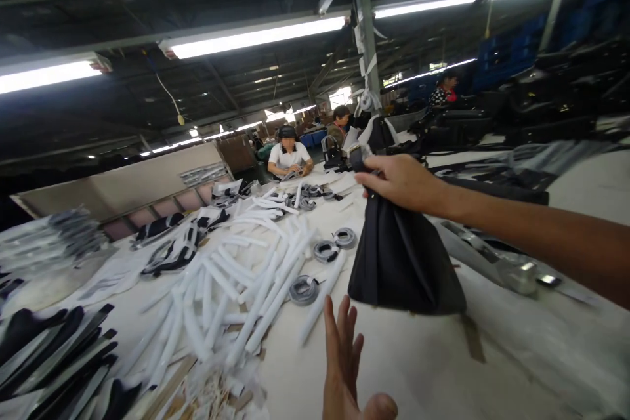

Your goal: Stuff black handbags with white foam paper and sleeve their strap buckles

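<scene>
A black bag (403, 259) hangs over the table at right of centre, wide at its base and narrow at the top. My right hand (394, 180) is closed on its upper end, near a strap with a metal-looking fitting. Below and to the left of the bag, my left hand (344, 361) is raised with fingers spread, holding nothing and apart from the bag.
On the white table (394, 361) lie many white tubes (266, 289) and several grey coils (304, 290). Black pieces (59, 354) are stacked at the lower left, wrapped bundles (54, 243) behind them. A person (290, 154) sits at the far end; others are farther back.
</scene>
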`<state>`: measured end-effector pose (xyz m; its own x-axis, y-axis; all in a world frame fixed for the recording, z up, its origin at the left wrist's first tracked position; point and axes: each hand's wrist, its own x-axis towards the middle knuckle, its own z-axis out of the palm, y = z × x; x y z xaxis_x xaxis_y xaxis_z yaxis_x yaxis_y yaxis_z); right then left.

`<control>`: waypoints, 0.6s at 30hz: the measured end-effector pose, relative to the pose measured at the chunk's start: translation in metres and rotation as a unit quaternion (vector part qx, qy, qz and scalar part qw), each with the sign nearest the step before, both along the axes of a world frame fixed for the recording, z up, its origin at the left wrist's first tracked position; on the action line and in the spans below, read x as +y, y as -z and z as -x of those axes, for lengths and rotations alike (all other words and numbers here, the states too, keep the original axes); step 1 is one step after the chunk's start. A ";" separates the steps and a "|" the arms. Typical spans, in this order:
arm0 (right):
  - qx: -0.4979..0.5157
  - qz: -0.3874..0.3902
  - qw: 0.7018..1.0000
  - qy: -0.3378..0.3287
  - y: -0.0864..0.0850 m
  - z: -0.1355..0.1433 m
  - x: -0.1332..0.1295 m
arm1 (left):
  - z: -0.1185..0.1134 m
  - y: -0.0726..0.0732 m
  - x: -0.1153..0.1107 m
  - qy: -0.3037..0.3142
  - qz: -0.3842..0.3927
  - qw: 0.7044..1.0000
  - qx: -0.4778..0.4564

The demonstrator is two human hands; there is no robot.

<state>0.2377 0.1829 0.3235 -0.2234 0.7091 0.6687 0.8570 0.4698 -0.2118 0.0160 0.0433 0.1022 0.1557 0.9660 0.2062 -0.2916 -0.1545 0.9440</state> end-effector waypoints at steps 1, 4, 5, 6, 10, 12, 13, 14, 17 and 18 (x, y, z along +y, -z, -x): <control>-0.035 0.015 0.999 -0.024 0.008 0.016 -0.019 | -0.001 0.000 -0.009 0.005 0.010 1.000 -0.008; -0.077 0.081 0.988 -0.109 0.032 0.070 -0.059 | 0.010 0.011 -0.040 -0.046 0.032 0.998 0.015; -0.077 0.104 0.982 -0.140 0.039 0.088 -0.066 | 0.019 0.019 -0.050 -0.070 0.036 0.996 0.030; -0.073 0.125 0.974 -0.173 0.045 0.103 -0.071 | 0.028 0.028 -0.059 -0.092 0.040 0.994 0.042; -0.069 0.168 0.941 -0.287 0.073 0.135 -0.070 | 0.071 0.062 -0.084 -0.174 0.116 0.978 0.020; -0.077 0.178 0.935 -0.297 0.096 0.126 -0.064 | 0.088 0.071 -0.086 -0.175 0.198 0.964 -0.038; -0.073 0.187 0.939 -0.278 0.110 0.116 -0.062 | 0.095 0.073 -0.086 -0.168 0.238 0.954 -0.066; -0.055 0.213 0.946 -0.237 0.127 0.103 -0.060 | 0.101 0.074 -0.085 -0.165 0.270 0.945 -0.085; 0.002 0.281 0.953 -0.112 0.179 0.060 -0.061 | 0.111 0.073 -0.083 -0.186 0.311 0.927 -0.097; 0.012 0.299 0.951 -0.080 0.195 0.047 -0.066 | 0.113 0.072 -0.083 -0.192 0.309 0.926 -0.102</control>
<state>0.1908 0.1173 0.1286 -0.3495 0.9227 0.1625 0.7767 0.3823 -0.5006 -0.0965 -0.0395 0.0297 -0.2047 0.8859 -0.4163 -0.5088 0.2671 0.8184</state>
